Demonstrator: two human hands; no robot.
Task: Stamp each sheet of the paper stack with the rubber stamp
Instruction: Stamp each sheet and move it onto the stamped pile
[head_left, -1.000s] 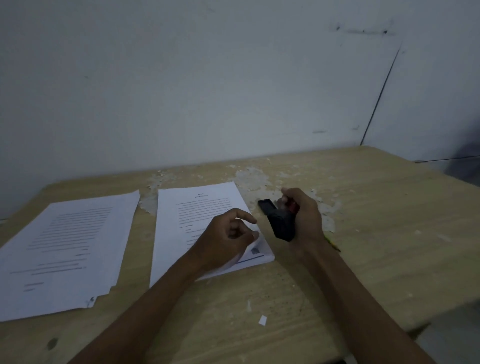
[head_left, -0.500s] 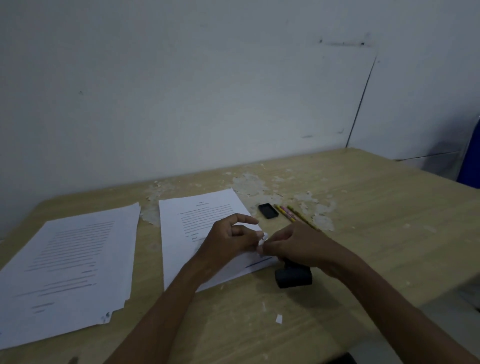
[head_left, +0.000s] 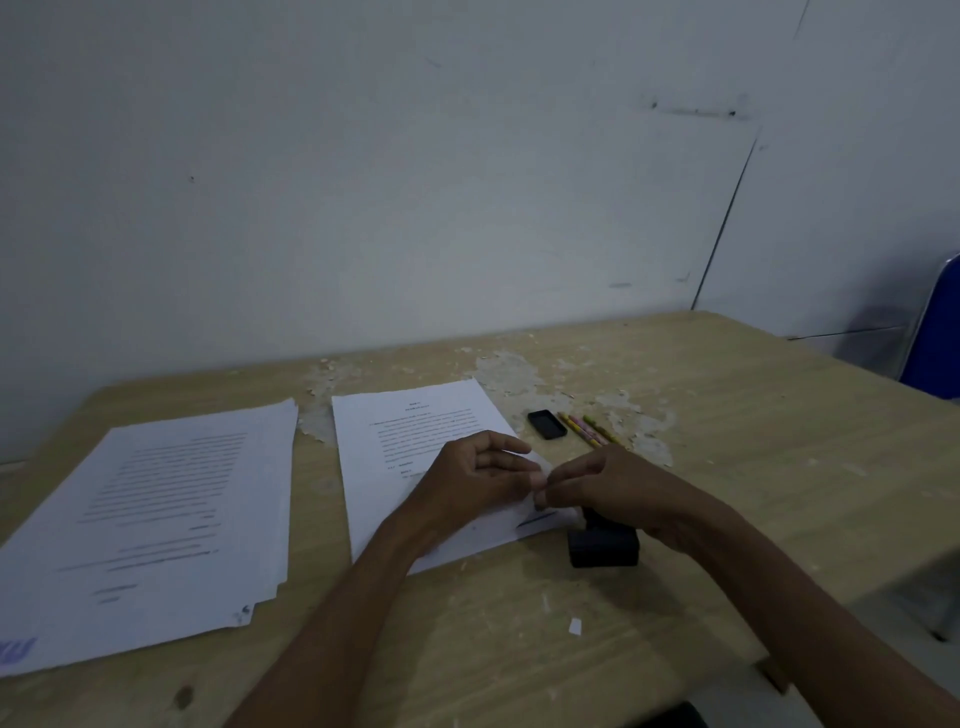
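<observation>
Wooden worktop (head_left: 727, 467), pale laminate, surface flaked and peeling along the far edge near the grey wall (head_left: 415, 182). Left portion: loose pile of printed sheets (head_left: 156, 519), edges fanned unevenly, a dark mark near its front right corner. Centre: paper stack (head_left: 405, 431), top sheet printed, long side running away from the person. Left hand (head_left: 478, 478) rests on the stack's near right part, fingers (head_left: 506, 444) curled, thumb and forefinger closed on the right edge of the top sheet. Right hand (head_left: 618, 488) meets it at the same edge, fingertips pressed together pinching the paper; that edge appears slightly raised. Rubber stamp (head_left: 602, 543), black body, stands on the worktop just beside the stack's near right corner, partly under the right hand; not gripped. Black ink pad cover (head_left: 547, 424), small and rounded, lies beyond the hands, right of the stack. Several pencils (head_left: 587, 430) lie together just beside it. Small paper scrap (head_left: 574, 625) on the near worktop.
</observation>
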